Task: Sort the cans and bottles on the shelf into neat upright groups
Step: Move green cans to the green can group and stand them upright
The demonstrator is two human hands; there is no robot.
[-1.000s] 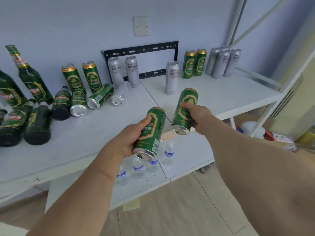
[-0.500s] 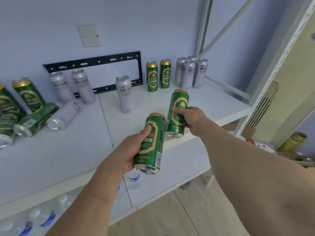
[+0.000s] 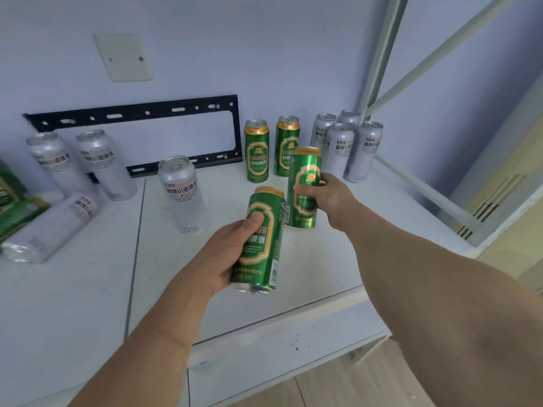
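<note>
Here, mid-frame: left hand (image 3: 227,254) grips a green can (image 3: 260,239) upright, thumb across the label, fingers wrapped behind. The can is held over the white shelf (image 3: 73,289), lower centre of the frame. Right hand (image 3: 329,198) grips a second green can (image 3: 304,186) just above and right of the first, fingers curled round its middle; this one is near upright, its base low over the shelf, contact not clear.

Behind them, upper centre: two green cans (image 3: 258,151) standing side by side. To their right, a tight cluster of four silver cans (image 3: 340,148) upright by the shelf post (image 3: 379,54). Left of centre, a single silver can (image 3: 180,192) upright. Further left, two silver cans (image 3: 79,163) upright against the wall; a fallen silver can (image 3: 55,227) on its side in front of them. Green cans at the left edge, cut off by the frame.

Black metal bracket (image 3: 132,113) against the wall behind. Blank wall plate (image 3: 123,58) upper left.
</note>
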